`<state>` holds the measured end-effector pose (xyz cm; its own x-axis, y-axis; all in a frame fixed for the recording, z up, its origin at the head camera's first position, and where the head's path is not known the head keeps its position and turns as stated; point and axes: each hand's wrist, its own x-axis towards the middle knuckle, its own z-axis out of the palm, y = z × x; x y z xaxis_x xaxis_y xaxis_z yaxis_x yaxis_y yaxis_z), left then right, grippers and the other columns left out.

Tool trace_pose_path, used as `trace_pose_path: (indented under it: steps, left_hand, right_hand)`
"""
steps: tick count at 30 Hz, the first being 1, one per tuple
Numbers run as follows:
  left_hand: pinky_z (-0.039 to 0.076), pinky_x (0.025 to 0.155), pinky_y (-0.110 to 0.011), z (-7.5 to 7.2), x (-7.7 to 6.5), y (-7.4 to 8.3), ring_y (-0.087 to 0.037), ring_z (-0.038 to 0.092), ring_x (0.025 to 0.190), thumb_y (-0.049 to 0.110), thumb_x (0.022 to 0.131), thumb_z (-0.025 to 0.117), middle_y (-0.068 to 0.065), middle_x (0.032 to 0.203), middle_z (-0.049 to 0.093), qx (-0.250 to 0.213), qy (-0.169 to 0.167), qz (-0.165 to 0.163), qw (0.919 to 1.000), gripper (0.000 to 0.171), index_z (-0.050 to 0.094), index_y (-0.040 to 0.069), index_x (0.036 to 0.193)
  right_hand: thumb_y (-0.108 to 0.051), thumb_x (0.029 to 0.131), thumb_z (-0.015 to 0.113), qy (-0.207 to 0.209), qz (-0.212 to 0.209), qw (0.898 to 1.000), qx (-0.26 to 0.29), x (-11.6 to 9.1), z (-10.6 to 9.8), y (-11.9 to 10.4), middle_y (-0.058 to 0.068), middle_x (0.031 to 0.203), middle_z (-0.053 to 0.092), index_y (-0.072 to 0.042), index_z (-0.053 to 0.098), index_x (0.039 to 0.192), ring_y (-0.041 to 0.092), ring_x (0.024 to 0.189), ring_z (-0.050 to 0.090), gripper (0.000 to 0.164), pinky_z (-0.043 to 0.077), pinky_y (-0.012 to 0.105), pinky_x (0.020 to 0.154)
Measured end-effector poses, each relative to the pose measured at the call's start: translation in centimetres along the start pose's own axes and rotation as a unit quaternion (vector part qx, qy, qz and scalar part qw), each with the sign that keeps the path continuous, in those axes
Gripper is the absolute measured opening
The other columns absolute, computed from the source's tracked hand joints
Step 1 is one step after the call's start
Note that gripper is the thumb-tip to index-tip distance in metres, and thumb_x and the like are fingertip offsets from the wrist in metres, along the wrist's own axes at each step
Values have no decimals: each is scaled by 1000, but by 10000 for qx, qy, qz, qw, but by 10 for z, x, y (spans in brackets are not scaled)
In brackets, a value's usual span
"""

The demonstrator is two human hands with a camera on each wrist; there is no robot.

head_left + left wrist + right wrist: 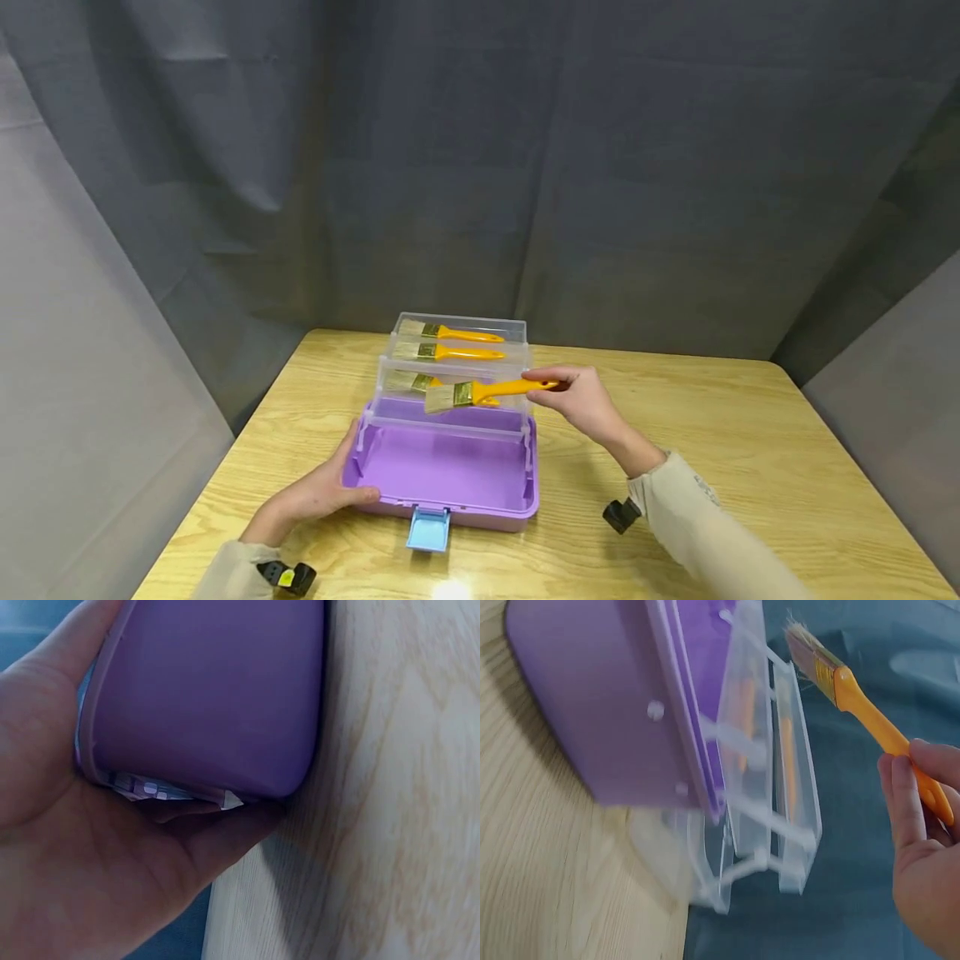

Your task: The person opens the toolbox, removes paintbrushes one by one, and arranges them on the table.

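Note:
My right hand (581, 404) pinches the yellow handle of a flat paintbrush (510, 387), its pale bristles pointing left. The brush hangs over the lower clear tray (450, 426) of a purple toolbox (442, 467), and in the right wrist view it is clear of both trays. On the box's left side, my left hand (318, 492) grips the wall, thumb at the front rim and fingers along the side. Two similar brushes (471, 354) lie in the raised rear trays. Another brush (405, 382) lies in the lower tray, partly covered by the held one.
A light blue latch (429, 530) hangs down at the box's front. Clear hinged arms (769, 821) link the trays to the box. The wooden table (675, 433) extends around it, with a dark curtain (600, 183) behind and grey panels at both sides.

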<state>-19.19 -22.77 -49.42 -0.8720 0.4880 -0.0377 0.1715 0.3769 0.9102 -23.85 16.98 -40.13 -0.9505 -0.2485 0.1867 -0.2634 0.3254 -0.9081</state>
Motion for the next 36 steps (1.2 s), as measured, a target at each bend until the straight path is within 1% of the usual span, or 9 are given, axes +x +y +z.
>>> trace_pose_path:
  steps: [4,9,12,16,21,25,30,33,36]
  left_hand:
    - [1,107,-60,1,0,0,-45,-4,138,18,80,76,-24,153,-16,-50,-1,-41,10000,119,-21,18,149]
    - [2,107,-61,0,1,-1,-45,-4,138,17,81,76,-24,153,-16,-121,-52,25,9999,118,-21,21,149]
    - [2,107,-61,0,0,-1,-45,-4,138,18,81,75,-24,153,-16,-75,-47,-40,10000,117,-21,20,149]
    - [3,107,-61,-1,-2,0,-47,-4,138,18,82,74,-26,152,-18,61,-26,-217,9997,116,-21,16,148]
    - [2,107,-61,1,-2,1,-47,-5,138,20,83,74,-26,152,-18,67,-72,-317,9994,116,-22,17,148]
    - [3,106,-62,0,-2,1,-47,-5,138,20,82,75,-25,152,-17,13,-79,-156,9998,117,-21,20,148]
    - [2,106,-63,-2,-1,-1,-46,-5,138,20,81,76,-24,153,-16,-78,-70,94,9999,118,-20,22,149]
    - [2,105,-64,-2,-1,-2,-47,-5,138,20,81,76,-24,153,-16,-70,-58,115,9999,118,-20,22,149]
    - [2,105,-64,-1,0,-1,-46,-5,138,19,81,76,-24,153,-16,-88,-68,103,9999,117,-20,23,149]
  right_hand:
    - [-10,81,75,150,243,9993,245,-15,-26,1,17,113,66,1,68,113,17,85,64,34,54,25,71]
    - [-13,82,75,337,436,9975,434,-28,-55,16,20,114,64,3,65,117,13,85,62,40,53,23,70]
    - [-16,82,75,400,526,9965,519,-32,-69,31,16,115,65,4,64,119,14,89,62,44,53,23,73]
    - [-17,84,73,452,706,9942,679,-39,-86,46,1,111,66,3,62,121,10,93,62,44,53,22,77]
    - [-5,85,70,616,890,9813,1594,-51,-106,64,-5,108,65,6,61,122,8,94,63,39,51,21,81]
    - [0,86,67,709,928,9733,1975,-59,-115,77,-6,108,64,10,57,124,8,94,64,40,51,20,82]
    - [-4,86,68,874,1223,9755,1605,-63,-122,98,-5,107,64,12,54,125,6,94,63,44,51,21,82]
    - [-10,88,68,916,1462,9799,1005,-64,-123,111,8,117,62,12,52,127,2,92,63,48,51,25,84]
    - [-15,91,65,905,1655,9812,412,-64,-121,121,22,129,53,10,51,130,-2,90,61,48,51,31,87]
